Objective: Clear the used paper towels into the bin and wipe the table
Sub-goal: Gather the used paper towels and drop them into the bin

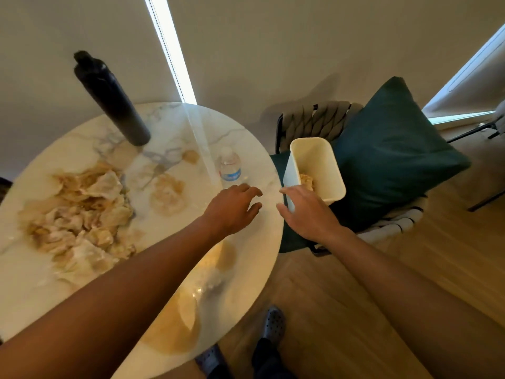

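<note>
1. A tall black bottle point(112, 98) stands upright near the far edge, cap on.
2. Closer in, a small clear water bottle point(230, 167) with a blue label and white cap stands upright, well apart from the black one.
3. Off to the right sits a chair point(314, 120) with a woven grey back.
4. A dark green cushion point(393, 149) leans on that chair.
5. Wooden floor point(410, 269) below, and two dark perforated clogs point(273, 321) show at the bottom.
</note>
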Demonstrator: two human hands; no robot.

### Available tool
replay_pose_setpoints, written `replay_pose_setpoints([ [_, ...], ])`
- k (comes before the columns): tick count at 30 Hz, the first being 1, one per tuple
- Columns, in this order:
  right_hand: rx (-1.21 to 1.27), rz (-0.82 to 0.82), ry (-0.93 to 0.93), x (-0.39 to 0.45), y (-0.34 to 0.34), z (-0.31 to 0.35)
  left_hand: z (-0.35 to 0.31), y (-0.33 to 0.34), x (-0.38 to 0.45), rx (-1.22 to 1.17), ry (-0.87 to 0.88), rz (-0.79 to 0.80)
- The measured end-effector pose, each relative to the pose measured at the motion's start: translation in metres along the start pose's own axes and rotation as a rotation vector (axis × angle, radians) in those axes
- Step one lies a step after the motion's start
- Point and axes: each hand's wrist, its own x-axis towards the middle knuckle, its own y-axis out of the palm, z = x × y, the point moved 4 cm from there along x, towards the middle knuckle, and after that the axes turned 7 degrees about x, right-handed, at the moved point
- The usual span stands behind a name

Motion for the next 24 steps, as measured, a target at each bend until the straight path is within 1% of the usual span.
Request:
replay_pose_setpoints([
  [4, 0.021, 0.045, -0.081, -0.011, 0.025, 0.030, 0.042, 0.000, -0.046, 0.020, -0.008, -0.016],
  [13, 0.020, 0.174, -0.175, -0.038, 0.086, 0.105, 0.140, 0.001, -0.145, -0.009, -0.159, -0.062],
  [17, -0.022, 0.217, -0.226, -0.046, 0.114, 0.137, 0.173, 0.004, -0.184, -0.029, -0.234, -0.078],
  [24, -0.068, 0.281, -0.309, -0.050, 0.160, 0.186, 0.220, 0.015, -0.236, -0.055, -0.299, -0.076],
])
